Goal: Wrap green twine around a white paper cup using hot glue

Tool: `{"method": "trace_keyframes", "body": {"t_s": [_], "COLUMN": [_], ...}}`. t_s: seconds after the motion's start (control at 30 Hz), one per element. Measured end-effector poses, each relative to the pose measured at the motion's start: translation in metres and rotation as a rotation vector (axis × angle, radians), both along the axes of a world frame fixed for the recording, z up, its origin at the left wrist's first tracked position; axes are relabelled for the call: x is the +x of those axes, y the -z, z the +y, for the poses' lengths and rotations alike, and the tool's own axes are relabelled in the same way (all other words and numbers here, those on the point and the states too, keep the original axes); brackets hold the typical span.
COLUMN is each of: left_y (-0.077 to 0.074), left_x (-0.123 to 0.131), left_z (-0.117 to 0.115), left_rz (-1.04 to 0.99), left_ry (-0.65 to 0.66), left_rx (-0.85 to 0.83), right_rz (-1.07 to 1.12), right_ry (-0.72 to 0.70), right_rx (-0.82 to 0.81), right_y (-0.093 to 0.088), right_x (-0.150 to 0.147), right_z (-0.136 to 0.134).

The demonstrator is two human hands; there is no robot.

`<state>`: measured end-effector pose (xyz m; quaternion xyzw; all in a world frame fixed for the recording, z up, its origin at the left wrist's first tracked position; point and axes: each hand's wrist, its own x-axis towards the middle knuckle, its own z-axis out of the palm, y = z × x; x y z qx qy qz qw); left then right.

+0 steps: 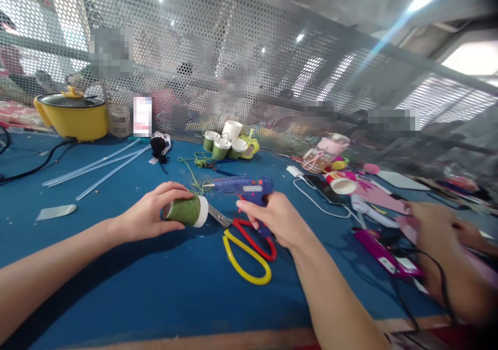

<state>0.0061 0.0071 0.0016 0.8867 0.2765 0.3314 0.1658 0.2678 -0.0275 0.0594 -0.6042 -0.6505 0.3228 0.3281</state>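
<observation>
My left hand (151, 212) is wrapped round a paper cup covered in green yarn (185, 211), lying on its side on the blue table (116, 288). A loose green strand runs from the cup toward the back. My right hand (274, 219) grips a blue hot glue gun (245, 188) by its handle, nozzle pointing left toward the cup's upper edge. Scissors with a red and a yellow handle (249, 251) lie on the table just under the right hand, blades toward the cup.
Three more green-wrapped cups and a white cup (225, 142) stand at the back. Glue sticks (97, 168) lie at the left near a yellow cooking pot (72, 114). Another person's arm (447, 251) rests at the right among pink craft pieces, a phone and cables. A mesh screen borders the back.
</observation>
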Motion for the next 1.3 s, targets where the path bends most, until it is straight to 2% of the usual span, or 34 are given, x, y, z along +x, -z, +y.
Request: {"method": "trace_keyframes", "body": {"t_s": [0.07,0.13,0.4,0.53,0.63,0.7,0.83,0.9,1.03,1.13,1.2,1.3], "left_y": [0.000,-0.001,-0.003,-0.002,-0.001,-0.001,-0.004,-0.009,-0.016,-0.019,-0.019,-0.020], "left_x": [0.000,0.000,0.000,0.001,0.003,0.004,0.007,0.008,0.010,0.011,0.011,0.011], "left_z": [0.000,0.001,0.000,-0.002,-0.004,-0.006,-0.012,-0.015,-0.020,-0.021,-0.022,-0.021], "left_rz": [-0.015,-0.035,-0.068,-0.065,-0.044,-0.037,-0.042,-0.036,0.000,0.017,0.022,0.033], "left_ry": [-0.021,-0.036,-0.040,-0.011,0.022,0.050,0.106,0.128,0.149,0.148,0.147,0.151], "left_rx": [-0.011,-0.018,0.002,0.007,0.023,0.039,0.044,0.033,0.026,0.031,0.025,0.013], "right_rz": [0.052,-0.015,-0.246,-0.372,-0.390,-0.354,-0.191,-0.047,0.337,0.556,0.620,0.602], "right_ry": [0.117,0.216,0.318,0.343,0.274,0.133,-0.168,-0.249,-0.344,-0.379,-0.348,-0.267], "right_rx": [0.037,0.051,-0.080,-0.047,0.022,0.026,-0.064,-0.159,-0.325,-0.363,-0.339,-0.308], "right_y": [0.007,0.014,0.047,0.042,0.026,0.014,0.002,0.003,0.012,0.016,0.016,0.015], "right_x": [0.009,0.018,0.041,0.037,0.019,0.000,-0.036,-0.047,-0.054,-0.053,-0.051,-0.048], "right_z": [0.013,0.028,0.063,0.063,0.053,0.045,0.033,0.031,0.033,0.033,0.031,0.028]}}
